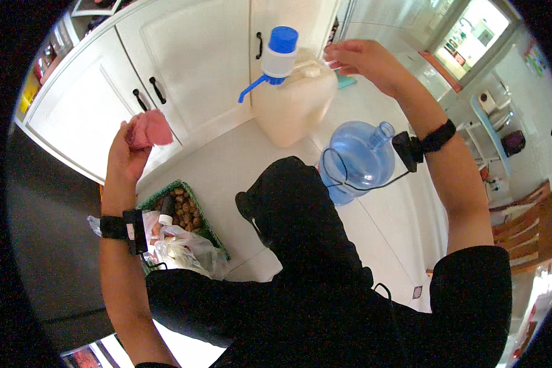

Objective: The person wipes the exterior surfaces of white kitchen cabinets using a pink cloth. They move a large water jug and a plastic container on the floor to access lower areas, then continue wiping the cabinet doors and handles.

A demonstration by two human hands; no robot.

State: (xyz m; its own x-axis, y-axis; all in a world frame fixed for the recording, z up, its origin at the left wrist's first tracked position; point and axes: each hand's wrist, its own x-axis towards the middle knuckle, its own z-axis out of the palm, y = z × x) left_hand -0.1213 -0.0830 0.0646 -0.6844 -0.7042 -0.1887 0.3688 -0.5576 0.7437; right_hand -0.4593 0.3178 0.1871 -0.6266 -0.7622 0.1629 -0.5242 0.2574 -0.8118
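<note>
My left hand holds a folded pink cloth in front of the white cabinet doors. Raised at the upper right, my right hand has its fingers partly extended and holds nothing visible. It is beside a large whitish plastic jerrycan on the floor. A blue and white manual water pump with a blue spout appears at the jerrycan's left top; how it is seated cannot be told. Below my right forearm stands a blue transparent water-cooler bottle with an uncapped neck.
On the floor at left, a green basket holds brown round produce and plastic bags. A dark appliance or cabinet side borders the left. A wooden chair is at right. A black cable hangs over the blue bottle.
</note>
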